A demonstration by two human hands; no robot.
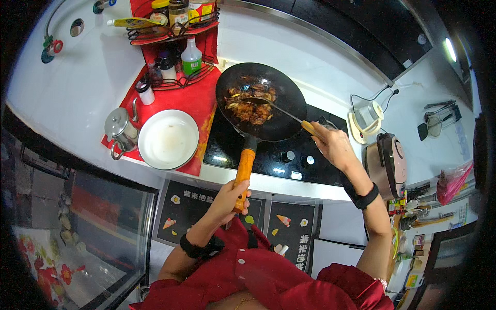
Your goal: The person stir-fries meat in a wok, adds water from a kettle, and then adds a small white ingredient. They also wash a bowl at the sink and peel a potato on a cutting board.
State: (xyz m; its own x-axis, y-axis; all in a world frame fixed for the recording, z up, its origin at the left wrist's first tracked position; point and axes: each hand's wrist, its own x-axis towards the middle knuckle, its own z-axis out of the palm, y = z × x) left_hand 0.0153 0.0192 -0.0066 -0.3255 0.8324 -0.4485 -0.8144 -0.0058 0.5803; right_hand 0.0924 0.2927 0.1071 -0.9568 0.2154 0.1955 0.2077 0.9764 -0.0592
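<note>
A black wok [288, 112] with a wooden handle sits on the left part of the black glass cooktop. My left hand [230, 197] is closed around the end of that handle. Browned chunks of food [252, 110] lie glossy in the wok's middle. With my right hand [331, 145] I grip the wooden handle of a metal spatula or ladle [286, 113]; its head is down among the food, partly covering it. A white enamel basin [169, 139] with a dark rim stands on the red mat, left of the wok, holding a little residue.
A lidded metal pot [118, 126] and a seasoning jar [145, 92] stand beside the basin. Behind them is a wire rack [174, 33] of bottles. An electric kettle [368, 116] and a rice cooker [386, 166] are at the right. Two knobs sit on the cooktop [263, 159].
</note>
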